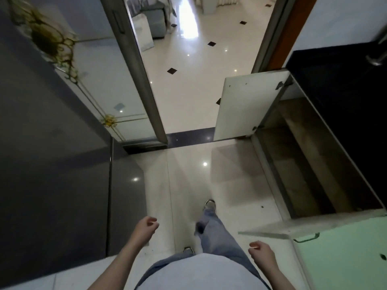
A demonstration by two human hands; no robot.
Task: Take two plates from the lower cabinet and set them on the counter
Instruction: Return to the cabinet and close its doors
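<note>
The lower cabinet (310, 155) on the right stands with both doors swung out; its dim interior shows bare brown shelves and I see no plates in it. The far door (247, 105) is white, the near door (280, 229) juts out over the floor. Above the cabinet runs the black counter (343, 105). My left hand (146, 226) hangs low at centre-left, fingers loosely curled, holding nothing. My right hand (260, 253) hangs at lower right, just below the near door's edge, also loosely curled and holding nothing.
A grey refrigerator (52, 164) fills the left side. A sliding glass door frame (144, 80) opens onto a tiled room ahead. Glossy white floor tiles (188, 174) run between fridge and cabinet. A pale green cabinet front (345, 258) with a handle sits at lower right.
</note>
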